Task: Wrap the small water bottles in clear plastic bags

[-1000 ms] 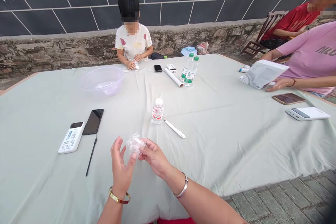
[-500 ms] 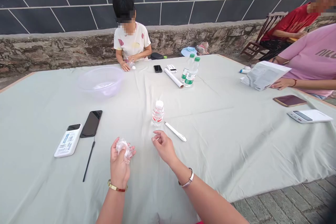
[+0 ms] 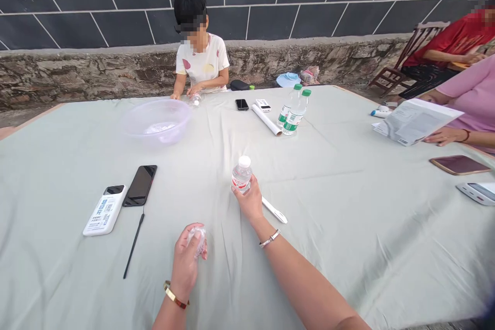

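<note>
My right hand (image 3: 249, 200) is wrapped round the lower part of a small clear bottle (image 3: 241, 176) with a white cap and a red-and-white label, which stands upright. Crumpled clear plastic film (image 3: 197, 240) is bunched in my left hand (image 3: 187, 252), its fingers closed over it, nearer to me and to the left. Just right of my right hand lies a slim white knife-like tool (image 3: 275, 211), its far end hidden behind the hand.
To the left lie a black phone (image 3: 141, 185) with a strap and a white power bank (image 3: 104, 211). Farther off are a translucent purple basin (image 3: 154, 121), a white roll (image 3: 266, 119) and two green-capped bottles (image 3: 294, 113). A person (image 3: 203, 62) sits opposite; others sit at right, one behind a paper (image 3: 415, 121).
My right hand has reached forward and taken hold of the small bottle. My left hand has closed more tightly on the plastic film. The view has shifted slightly left.
</note>
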Action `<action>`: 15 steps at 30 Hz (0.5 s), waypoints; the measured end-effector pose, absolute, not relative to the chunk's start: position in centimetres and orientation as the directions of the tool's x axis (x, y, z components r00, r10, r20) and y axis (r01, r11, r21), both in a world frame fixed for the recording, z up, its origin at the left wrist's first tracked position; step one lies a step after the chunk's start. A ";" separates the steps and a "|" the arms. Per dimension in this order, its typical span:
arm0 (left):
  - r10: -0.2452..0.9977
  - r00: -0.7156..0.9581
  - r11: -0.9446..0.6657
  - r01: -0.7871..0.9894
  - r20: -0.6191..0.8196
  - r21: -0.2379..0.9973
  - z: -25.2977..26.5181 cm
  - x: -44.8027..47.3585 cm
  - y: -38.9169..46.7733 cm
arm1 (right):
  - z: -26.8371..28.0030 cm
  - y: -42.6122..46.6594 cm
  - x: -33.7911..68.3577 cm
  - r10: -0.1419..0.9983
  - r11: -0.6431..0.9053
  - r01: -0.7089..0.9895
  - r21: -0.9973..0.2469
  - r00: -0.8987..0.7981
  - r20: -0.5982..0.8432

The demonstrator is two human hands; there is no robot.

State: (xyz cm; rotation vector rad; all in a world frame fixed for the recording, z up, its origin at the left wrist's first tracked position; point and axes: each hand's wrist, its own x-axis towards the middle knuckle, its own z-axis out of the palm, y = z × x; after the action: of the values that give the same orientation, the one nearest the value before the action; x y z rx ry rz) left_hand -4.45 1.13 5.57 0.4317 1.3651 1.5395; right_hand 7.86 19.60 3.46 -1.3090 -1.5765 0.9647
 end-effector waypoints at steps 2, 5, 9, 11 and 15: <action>0.811 -0.466 0.160 -0.406 -0.354 0.900 5.8 -4.7 1.5 | 3.3 20.2 7.6 0.983 0.182 0.400 -0.898 -0.078 0.165; 0.816 -0.459 0.170 -0.393 -0.352 0.904 6.1 -5.1 2.1 | 3.3 21.9 7.0 0.977 0.211 0.444 -0.871 -0.077 0.197; 0.820 -0.442 0.208 -0.361 -0.363 0.909 6.4 -5.5 2.4 | 3.1 25.4 5.9 0.977 0.210 0.452 -0.867 -0.068 0.201; 0.820 -0.430 0.231 -0.354 -0.377 0.906 6.4 -5.5 2.3 | 3.1 27.7 5.3 0.977 0.208 0.456 -0.865 -0.061 0.203; 0.826 -0.385 0.264 -0.382 -0.413 0.886 5.4 -4.7 2.2 | 3.1 33.3 3.7 0.978 0.196 0.461 -0.866 -0.033 0.204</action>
State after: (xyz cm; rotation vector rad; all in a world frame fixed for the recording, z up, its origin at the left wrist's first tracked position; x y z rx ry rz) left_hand -4.73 2.18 5.38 0.4432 1.4348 1.3832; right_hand 3.67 33.33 3.13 -1.3890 -1.6271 0.7723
